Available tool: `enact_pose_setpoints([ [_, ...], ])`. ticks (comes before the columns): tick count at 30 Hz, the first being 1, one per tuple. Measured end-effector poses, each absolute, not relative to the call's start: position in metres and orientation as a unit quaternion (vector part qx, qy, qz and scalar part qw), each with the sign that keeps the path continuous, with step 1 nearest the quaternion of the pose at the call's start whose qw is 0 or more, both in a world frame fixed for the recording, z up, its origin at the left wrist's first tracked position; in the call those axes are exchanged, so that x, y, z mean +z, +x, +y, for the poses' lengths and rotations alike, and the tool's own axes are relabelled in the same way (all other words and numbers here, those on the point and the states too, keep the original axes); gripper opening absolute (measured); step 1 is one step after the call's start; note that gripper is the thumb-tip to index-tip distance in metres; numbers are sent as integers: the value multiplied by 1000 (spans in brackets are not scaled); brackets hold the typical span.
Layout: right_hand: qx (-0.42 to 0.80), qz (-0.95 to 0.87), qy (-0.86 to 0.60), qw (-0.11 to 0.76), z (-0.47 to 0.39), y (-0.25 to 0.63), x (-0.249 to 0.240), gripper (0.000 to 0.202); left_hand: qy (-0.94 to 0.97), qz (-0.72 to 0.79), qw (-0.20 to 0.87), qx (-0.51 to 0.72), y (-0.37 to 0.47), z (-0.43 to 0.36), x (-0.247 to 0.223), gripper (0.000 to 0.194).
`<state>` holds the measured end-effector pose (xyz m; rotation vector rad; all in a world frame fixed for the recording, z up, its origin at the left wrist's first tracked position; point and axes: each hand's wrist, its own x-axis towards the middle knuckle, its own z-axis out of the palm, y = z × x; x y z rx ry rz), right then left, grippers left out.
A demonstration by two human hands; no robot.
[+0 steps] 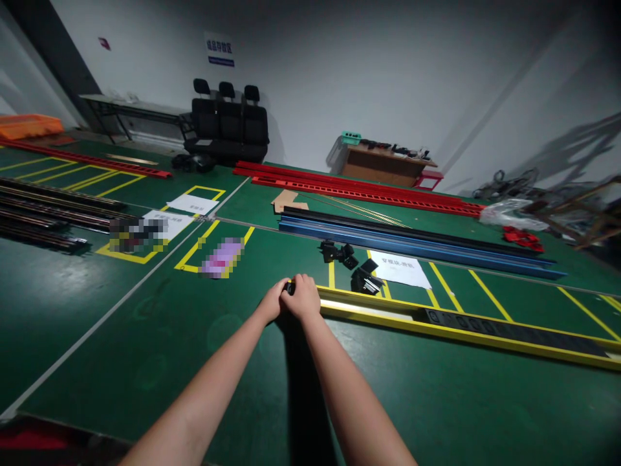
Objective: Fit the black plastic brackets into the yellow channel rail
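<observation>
A long yellow channel rail (378,314) lies across the green surface, running from the middle out to the right edge. Over its left end bends my right hand (305,299), fingers curled and closed on the rail. My left hand (272,303) is right beside it, closed on a small black part (290,288) at that end; the fingers hide most of it. Farther right, black modules (466,322) sit in a row inside the channel. Beyond the rail are loose black blocks (366,278) and a white paper label (400,268).
Blue and black rails (412,246) lie past the labels, with red rails (363,191) behind them. Dark rails (53,207) are at left. Yellow tape lines mark the green surface. Black seats (229,123) and a brown box-like stand (383,167) stand by the wall.
</observation>
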<state>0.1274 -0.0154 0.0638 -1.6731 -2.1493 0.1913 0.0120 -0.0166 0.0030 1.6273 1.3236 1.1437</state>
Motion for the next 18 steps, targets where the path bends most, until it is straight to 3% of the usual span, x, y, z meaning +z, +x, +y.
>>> enact_pose_setpoints([
  [4, 69, -761, -619, 182, -14, 125, 64, 20, 634, 524, 363, 437, 12, -17, 4, 44],
  [9, 78, -772, -609, 166, -12, 130, 68, 20, 641, 523, 351, 439, 11, -17, 3, 55],
  [15, 85, -747, -649, 112, -6, 157, 69, 57, 631, 533, 374, 422, 11, -19, 6, 75],
  [18, 81, -738, -661, 108, -6, 156, 67, 56, 627, 538, 374, 422, 12, -19, 6, 76],
])
